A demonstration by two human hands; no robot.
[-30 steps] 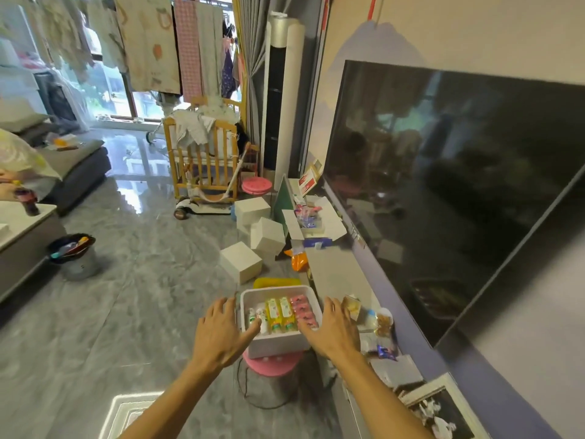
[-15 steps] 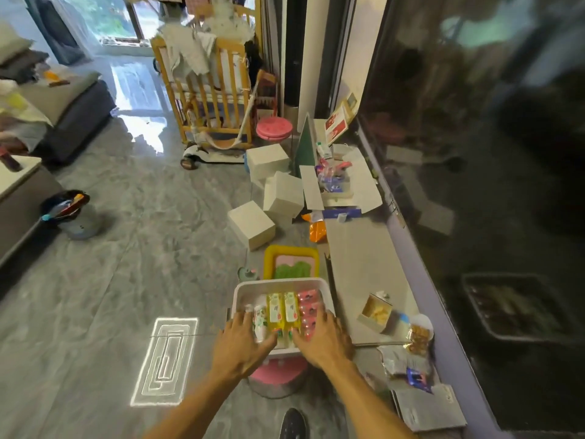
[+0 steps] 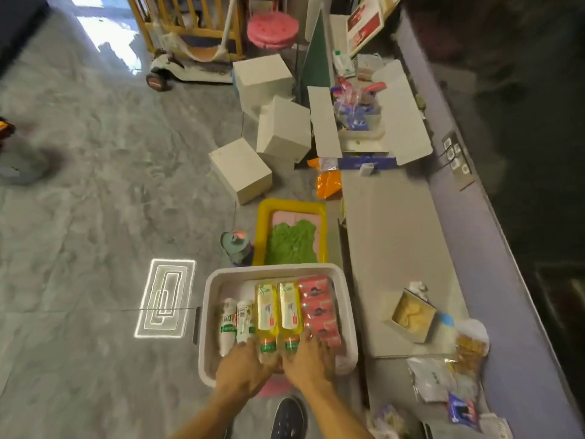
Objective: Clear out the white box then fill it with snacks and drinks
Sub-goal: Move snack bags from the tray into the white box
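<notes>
The white box [image 3: 212,299] sits low in the middle of the view on a pink stool [image 3: 274,387]. Inside it lie two white bottles [image 3: 236,318], two yellow drink bottles [image 3: 278,308] and a red multipack [image 3: 318,304], side by side. My left hand [image 3: 243,365] rests over the box's near edge, fingertips on the white bottles. My right hand [image 3: 308,359] lies beside it, fingers spread over the yellow bottles' caps and the red pack's near end. Neither hand grips anything.
A grey low cabinet [image 3: 392,236] runs along the right with an open small carton [image 3: 410,315], snack bags [image 3: 443,378] and an open white carton [image 3: 376,122]. A yellow tray [image 3: 291,236], white cubes [image 3: 240,169], an orange bag [image 3: 329,185] and a shoe [image 3: 288,418] are on the floor.
The view has tilted down and closer to the box. Both hands moved from the box's outer sides inward, onto the items at its near end.
</notes>
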